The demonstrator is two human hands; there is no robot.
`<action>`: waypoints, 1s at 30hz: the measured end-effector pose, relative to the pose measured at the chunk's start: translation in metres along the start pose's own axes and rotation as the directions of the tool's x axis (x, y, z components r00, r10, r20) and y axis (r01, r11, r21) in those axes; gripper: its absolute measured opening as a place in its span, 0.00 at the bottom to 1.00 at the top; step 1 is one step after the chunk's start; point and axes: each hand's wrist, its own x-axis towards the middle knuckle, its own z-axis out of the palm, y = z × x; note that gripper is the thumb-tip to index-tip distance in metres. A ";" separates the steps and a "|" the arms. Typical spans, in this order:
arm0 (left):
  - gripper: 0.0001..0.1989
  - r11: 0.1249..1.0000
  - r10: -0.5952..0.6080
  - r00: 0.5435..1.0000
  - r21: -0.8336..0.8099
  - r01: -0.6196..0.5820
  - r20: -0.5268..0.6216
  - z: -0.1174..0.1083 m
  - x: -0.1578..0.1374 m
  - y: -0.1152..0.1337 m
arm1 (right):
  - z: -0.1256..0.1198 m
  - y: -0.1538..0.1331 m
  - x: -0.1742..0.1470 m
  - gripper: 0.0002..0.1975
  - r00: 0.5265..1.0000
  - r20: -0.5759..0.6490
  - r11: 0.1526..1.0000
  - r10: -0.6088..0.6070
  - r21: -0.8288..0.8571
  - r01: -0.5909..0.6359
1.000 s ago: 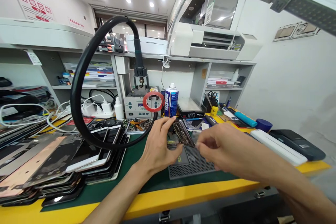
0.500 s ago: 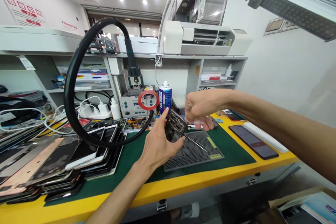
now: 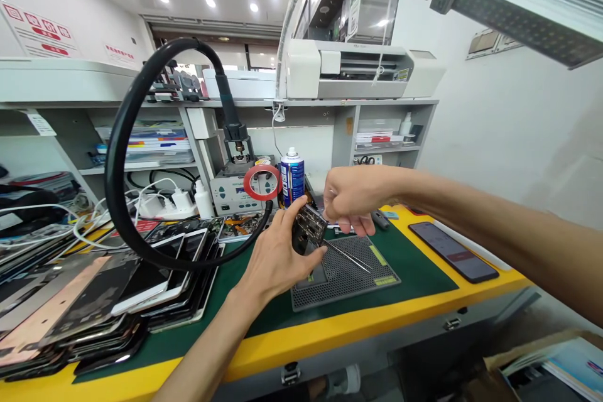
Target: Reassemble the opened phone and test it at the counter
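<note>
My left hand point(image 3: 279, 252) grips an opened phone point(image 3: 311, 227) by its edges, thumb on the near side and fingers on the far side. The phone is tilted up, and its dark circuit board shows. At its upper right edge, my right hand point(image 3: 349, 198) is bent at the wrist with thumb and forefinger pinched together. Whatever is in that pinch is too small or hidden to name. Below the phone, metal tweezers point(image 3: 349, 255) lie on a grey perforated mat point(image 3: 346, 286).
A blue spray can point(image 3: 293, 179) and a red tape roll point(image 3: 262, 183) stand behind. A thick black hose point(image 3: 113, 163) loops at left above stacked phone and tablet parts point(image 3: 94, 301). At right lies a dark phone point(image 3: 453, 251). A lamp point(image 3: 527, 12) hangs overhead.
The view has shifted slightly. The opened phone and both hands have moved a little to the left, with the left hand's grip and the right hand's pinch unchanged.
</note>
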 end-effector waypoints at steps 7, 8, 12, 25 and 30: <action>0.43 0.999 -0.032 0.999 -0.024 0.032 -0.003 -0.002 -0.003 0.002 | 0.001 -0.002 -0.003 0.10 0.999 0.007 0.999 0.039 -0.017 -0.039; 0.43 0.999 -0.033 0.999 -0.025 0.033 -0.004 -0.003 -0.003 0.002 | 0.002 -0.002 -0.004 0.10 0.999 0.004 0.999 0.044 -0.024 -0.044; 0.44 0.999 -0.049 0.999 -0.011 0.049 0.004 -0.003 -0.004 0.003 | 0.006 -0.004 -0.006 0.12 0.999 -0.017 0.997 0.049 -0.056 -0.050; 0.43 0.992 -0.114 0.993 0.047 0.115 -0.031 -0.003 -0.004 0.013 | 0.017 0.008 -0.006 0.14 0.990 -0.139 0.996 0.037 0.080 -0.026; 0.43 0.984 -0.149 0.987 0.087 0.153 -0.054 -0.002 -0.004 0.014 | 0.027 0.018 -0.003 0.14 0.977 -0.211 0.987 -0.018 0.153 0.051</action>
